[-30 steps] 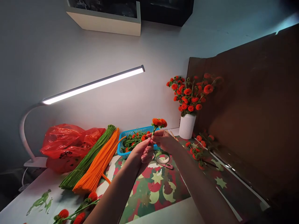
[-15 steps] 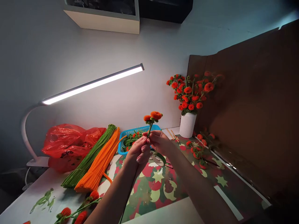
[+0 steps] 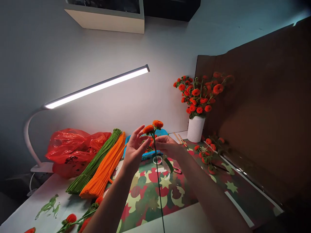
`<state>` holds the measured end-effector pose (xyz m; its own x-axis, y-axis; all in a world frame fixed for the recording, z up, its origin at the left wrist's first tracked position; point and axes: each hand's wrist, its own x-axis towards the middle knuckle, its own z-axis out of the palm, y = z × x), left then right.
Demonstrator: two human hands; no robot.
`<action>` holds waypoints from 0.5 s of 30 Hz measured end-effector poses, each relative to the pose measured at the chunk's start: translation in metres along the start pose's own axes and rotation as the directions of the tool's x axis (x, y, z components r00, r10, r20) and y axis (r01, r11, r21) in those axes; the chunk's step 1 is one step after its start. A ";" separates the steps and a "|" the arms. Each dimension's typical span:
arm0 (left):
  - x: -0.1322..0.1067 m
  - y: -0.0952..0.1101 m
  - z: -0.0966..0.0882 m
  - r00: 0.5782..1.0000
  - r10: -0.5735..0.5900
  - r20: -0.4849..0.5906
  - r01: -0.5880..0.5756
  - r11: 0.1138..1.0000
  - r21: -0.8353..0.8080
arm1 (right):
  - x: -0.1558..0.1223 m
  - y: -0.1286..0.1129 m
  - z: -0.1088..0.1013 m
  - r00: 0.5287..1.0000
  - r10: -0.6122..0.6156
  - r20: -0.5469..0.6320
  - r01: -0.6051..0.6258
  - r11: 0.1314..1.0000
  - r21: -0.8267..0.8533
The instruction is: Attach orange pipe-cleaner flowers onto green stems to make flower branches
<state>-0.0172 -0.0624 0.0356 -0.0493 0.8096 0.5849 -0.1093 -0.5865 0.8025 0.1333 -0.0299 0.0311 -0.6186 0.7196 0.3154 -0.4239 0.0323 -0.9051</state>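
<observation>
Lamp (image 3: 97, 86) is shining from the left edge of the tabletop (image 3: 19, 215), bar reaching out above everything. Red plastic bag (image 3: 73, 149) is sitting crumpled beside the lamp's base. Loose flowers (image 3: 71, 218) are lying toward the near-left corner (left forearm is hiding some). Green bundle (image 3: 93, 165) and orange bundle (image 3: 105, 166) are lying side by side right of the bag, running from near the back edge toward the near-left corner.

Left hand (image 3: 133, 150) is staying wide, fingers spread and curling around the heads of the held flower (image 3: 157, 124); can't tell if it's touching. Blue basket (image 3: 147, 156) is standing behind, near the back edge. Flower is standing upright between the hands above mid-tabletop, two orange heads up, long dark stem pointing at the near edge.

Right hand (image 3: 171, 147) is pinching that stem just under the heads, narrow grip. White ring (image 3: 157, 160) is lying below; green tape roll (image 3: 168, 165) is tilting next to it (blurry, can't tell if hanging).

Two sticks (image 3: 181, 139) and white vase (image 3: 195, 129) are occupying the back edge; small sprig (image 3: 205, 154) is lying nearer the right edge.
</observation>
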 end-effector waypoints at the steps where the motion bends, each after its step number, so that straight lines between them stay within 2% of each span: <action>1: 0.001 0.000 -0.001 0.996 0.091 -0.008 -0.091 0.995 0.034 | 0.001 0.002 0.001 1.000 0.022 0.003 -0.022 1.000 0.011; 4: 0.003 0.008 -0.006 0.946 0.320 0.058 -0.325 0.924 0.202 | 0.001 0.007 0.006 0.998 0.058 0.031 -0.058 0.998 0.010; 7: 0.006 0.017 -0.016 0.893 0.411 0.183 -0.450 0.825 0.342 | 0.002 0.010 0.008 0.996 0.057 0.068 -0.058 0.998 0.019; 9: 0.006 0.018 -0.020 0.861 0.467 0.203 -0.508 0.756 0.413 | 0.003 0.014 0.008 0.995 0.057 0.079 -0.060 0.997 0.043; 13: -0.001 0.002 -0.013 0.750 0.655 0.090 -0.568 0.569 0.594 | 0.004 0.019 0.008 0.996 0.035 0.087 -0.044 0.993 0.109; 15: -0.007 -0.008 -0.005 0.721 0.693 -0.004 -0.528 0.553 0.645 | 0.003 0.018 0.009 0.994 0.035 0.101 -0.048 0.991 0.128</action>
<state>-0.0206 -0.0633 0.0246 -0.1153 0.1774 0.9774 0.6057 -0.7672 0.2107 0.1179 -0.0330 0.0179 -0.6967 0.6467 0.3104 -0.4749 -0.0915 -0.8753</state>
